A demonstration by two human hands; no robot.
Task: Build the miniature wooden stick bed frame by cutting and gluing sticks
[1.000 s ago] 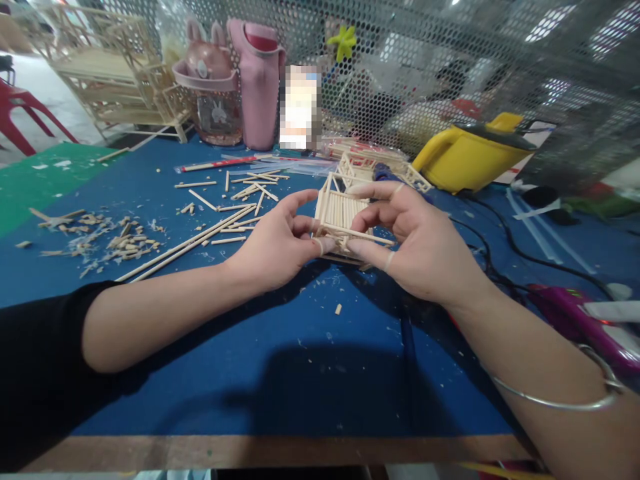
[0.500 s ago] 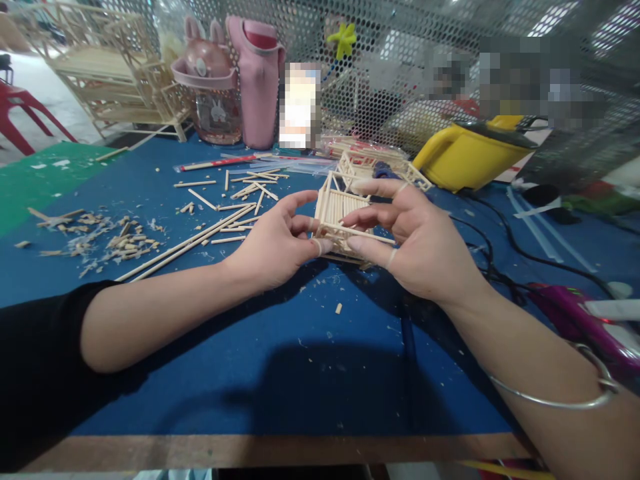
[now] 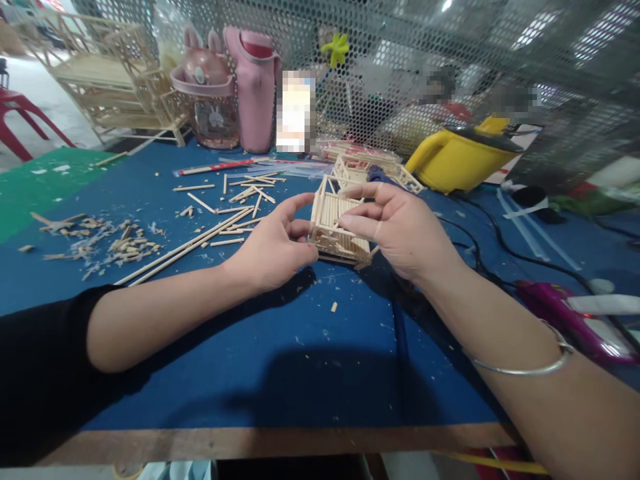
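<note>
Wooden slatted stick frame (image 3: 336, 227) pinched between left hand (image 3: 273, 248) and right hand (image 3: 400, 230)

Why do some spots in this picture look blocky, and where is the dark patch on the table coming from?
Head view: the blocky patches, such as the one beside the pink bottle, are pixelated on purpose, not camera blur. The dark patch on the blue mat is a shadow cast from above, lying near the table's front edge below the left hand and right hand. The mesh wall bends toward the edges: wide-lens distortion.
</note>
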